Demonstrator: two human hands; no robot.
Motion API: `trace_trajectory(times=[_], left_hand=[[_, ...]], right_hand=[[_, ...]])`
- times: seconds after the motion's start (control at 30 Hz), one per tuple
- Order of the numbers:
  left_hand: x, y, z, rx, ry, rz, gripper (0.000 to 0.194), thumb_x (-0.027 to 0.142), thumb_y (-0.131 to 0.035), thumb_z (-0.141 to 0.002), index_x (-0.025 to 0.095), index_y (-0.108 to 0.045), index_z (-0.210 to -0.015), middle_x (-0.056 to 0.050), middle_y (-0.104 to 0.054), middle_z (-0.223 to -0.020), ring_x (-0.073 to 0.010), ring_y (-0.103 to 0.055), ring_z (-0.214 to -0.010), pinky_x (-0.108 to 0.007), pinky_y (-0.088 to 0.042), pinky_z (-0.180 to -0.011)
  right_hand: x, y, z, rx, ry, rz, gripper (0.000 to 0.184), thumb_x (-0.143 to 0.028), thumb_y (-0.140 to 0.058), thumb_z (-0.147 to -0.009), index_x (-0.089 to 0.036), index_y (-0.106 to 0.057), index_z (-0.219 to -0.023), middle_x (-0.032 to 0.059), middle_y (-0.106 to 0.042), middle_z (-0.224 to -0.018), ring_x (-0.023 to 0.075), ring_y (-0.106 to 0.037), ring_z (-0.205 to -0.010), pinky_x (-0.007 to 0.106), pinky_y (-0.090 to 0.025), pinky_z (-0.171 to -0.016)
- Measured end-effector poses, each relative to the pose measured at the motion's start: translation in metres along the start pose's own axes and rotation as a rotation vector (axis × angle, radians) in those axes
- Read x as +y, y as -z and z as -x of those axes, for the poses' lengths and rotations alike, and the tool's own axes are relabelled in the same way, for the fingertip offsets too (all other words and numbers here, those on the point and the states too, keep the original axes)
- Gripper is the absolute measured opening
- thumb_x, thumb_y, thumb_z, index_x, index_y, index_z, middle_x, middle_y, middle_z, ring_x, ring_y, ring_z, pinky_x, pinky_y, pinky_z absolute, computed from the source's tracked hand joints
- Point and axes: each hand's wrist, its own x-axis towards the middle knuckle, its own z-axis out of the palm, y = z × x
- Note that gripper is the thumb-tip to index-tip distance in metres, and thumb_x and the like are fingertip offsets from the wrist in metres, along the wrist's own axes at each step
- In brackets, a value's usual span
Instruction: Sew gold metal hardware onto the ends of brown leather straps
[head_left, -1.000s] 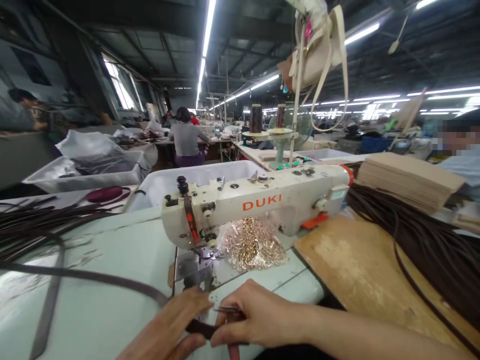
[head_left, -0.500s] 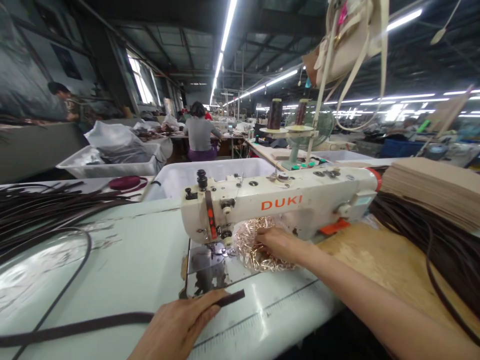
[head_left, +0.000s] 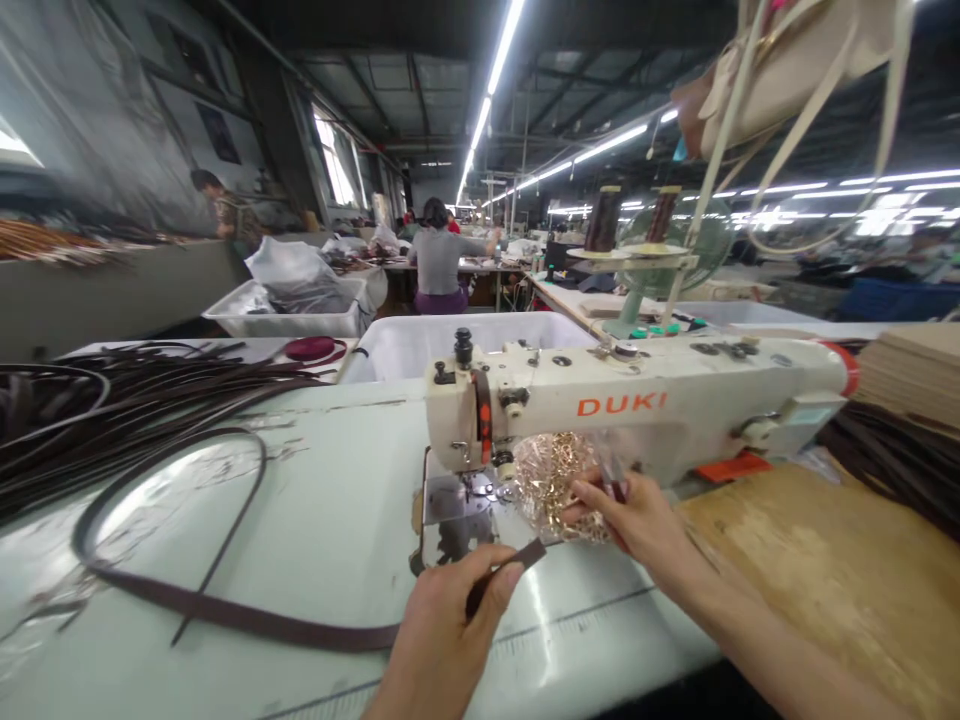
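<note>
A dark brown leather strap [head_left: 300, 628] runs across the pale green table, loops round at the left, and ends between the fingers of my left hand [head_left: 450, 620]. The strap's short end points out past the thumb. Above that, my right hand [head_left: 637, 520] is at the near edge of a heap of shiny gold metal fittings [head_left: 555, 480], thumb and fingers drawn together. What they pinch is too small to make out. A slim tool with a dark red handle [head_left: 619, 490] shows by these fingers; whether it is held is unclear. Left of the heap is the sewing machine's needle area [head_left: 469, 490].
The white sewing machine [head_left: 555, 400] spans the table. Dark straps [head_left: 187, 400] lie piled at the left, more at the right near tan sheets [head_left: 907, 370]. Behind stands a white bin [head_left: 390, 345]. Thread cones [head_left: 604, 220] and a hanging bag [head_left: 795, 80] are beyond. A person [head_left: 439, 260] sits ahead.
My right hand has drawn back from inside the heap to its near edge. My left hand has lifted the strap end closer to it. The view has turned left.
</note>
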Motion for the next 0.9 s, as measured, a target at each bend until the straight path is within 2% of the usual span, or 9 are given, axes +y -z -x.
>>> trace_trajectory(times=[0.07, 0.17, 0.33, 0.43, 0.53, 0.63, 0.73, 0.83, 0.9], left_hand=[[0.001, -0.002, 0.002, 0.045, 0.016, 0.006, 0.029, 0.037, -0.041, -0.094, 0.022, -0.066, -0.091, 0.003, -0.062, -0.067, -0.0131, -0.053, -0.06, -0.02, -0.036, -0.057], [-0.002, -0.005, 0.006, 0.076, 0.024, -0.009, 0.029, 0.036, -0.04, -0.094, 0.022, -0.065, -0.089, 0.004, -0.059, -0.062, -0.0121, -0.049, -0.055, -0.021, -0.032, -0.052], [-0.004, -0.007, 0.014, 0.178, 0.009, -0.086, 0.024, 0.035, -0.041, -0.094, 0.022, -0.061, -0.09, 0.004, -0.058, -0.06, -0.0125, -0.052, -0.053, -0.022, -0.032, -0.053], [-0.004, -0.009, 0.017, 0.2, -0.005, -0.099, 0.022, 0.035, -0.04, -0.095, 0.022, -0.058, -0.09, 0.004, -0.059, -0.061, -0.0132, -0.056, -0.054, -0.022, -0.033, -0.054], [-0.006, -0.011, 0.018, 0.211, -0.008, -0.115, 0.021, 0.034, -0.036, -0.096, 0.022, -0.052, -0.089, 0.003, -0.062, -0.065, -0.0145, -0.059, -0.058, -0.023, -0.034, -0.055], [-0.008, -0.011, 0.017, 0.188, -0.006, -0.085, 0.016, 0.033, -0.034, -0.097, 0.022, -0.046, -0.092, 0.003, -0.064, -0.07, -0.0149, -0.061, -0.061, -0.024, -0.036, -0.058], [-0.009, -0.006, 0.018, 0.157, -0.003, -0.046, 0.017, 0.032, -0.034, -0.098, 0.023, -0.042, -0.109, 0.005, -0.064, -0.071, -0.0146, -0.06, -0.062, -0.023, -0.035, -0.058], [-0.01, 0.006, 0.017, 0.078, -0.028, -0.055, 0.03, 0.03, -0.034, -0.098, 0.027, -0.036, -0.128, 0.007, -0.06, -0.068, -0.0139, -0.056, -0.06, -0.022, -0.033, -0.057], [-0.01, 0.017, 0.016, -0.024, -0.053, -0.031, 0.03, 0.029, -0.036, -0.097, 0.029, -0.042, -0.126, 0.007, -0.057, -0.068, -0.0129, -0.053, -0.059, -0.021, -0.034, -0.057]], right_hand=[[-0.009, -0.011, 0.016, -0.005, -0.013, -0.103, 0.035, -0.051, -0.062, -0.08, -0.016, -0.063, -0.082, 0.0064, -0.068, -0.071, 0.02, -0.064, -0.062, 0.029, -0.053, -0.062], [-0.018, -0.025, 0.033, -0.013, 0.038, -0.142, 0.033, -0.049, -0.065, -0.078, -0.017, -0.064, -0.079, 0.0082, -0.069, -0.079, 0.0217, -0.066, -0.074, 0.031, -0.053, -0.072], [-0.024, -0.039, 0.047, 0.054, 0.076, -0.015, 0.031, -0.049, -0.065, -0.079, -0.018, -0.067, -0.08, 0.0072, -0.069, -0.079, 0.0222, -0.066, -0.075, 0.03, -0.052, -0.066], [-0.027, -0.045, 0.054, 0.086, 0.257, 0.131, 0.02, -0.042, -0.063, -0.083, -0.022, -0.066, -0.079, 0.0055, -0.07, -0.09, 0.0208, -0.065, -0.078, 0.03, -0.052, -0.066], [-0.028, -0.052, 0.059, 0.099, 0.507, 0.202, 0.008, -0.028, -0.062, -0.086, -0.023, -0.062, -0.08, 0.0043, -0.068, -0.099, 0.0196, -0.064, -0.088, 0.032, -0.05, -0.079], [-0.026, -0.057, 0.061, 0.102, 0.618, 0.251, 0.004, -0.021, -0.06, -0.087, -0.023, -0.06, -0.085, 0.004, -0.067, -0.103, 0.0182, -0.062, -0.096, 0.031, -0.049, -0.082], [-0.025, -0.06, 0.062, 0.052, 0.603, 0.265, 0.003, -0.022, -0.057, -0.089, -0.023, -0.058, -0.087, 0.004, -0.066, -0.107, 0.0166, -0.063, -0.094, 0.027, -0.05, -0.08], [-0.028, -0.059, 0.059, -0.07, 0.439, 0.189, 0.012, -0.029, -0.053, -0.092, -0.021, -0.059, -0.086, 0.0053, -0.067, -0.104, 0.0167, -0.064, -0.092, 0.025, -0.05, -0.077], [-0.029, -0.056, 0.055, -0.138, 0.317, 0.095, 0.019, -0.035, -0.052, -0.092, -0.019, -0.059, -0.084, 0.006, -0.068, -0.099, 0.0159, -0.065, -0.085, 0.023, -0.051, -0.07]])
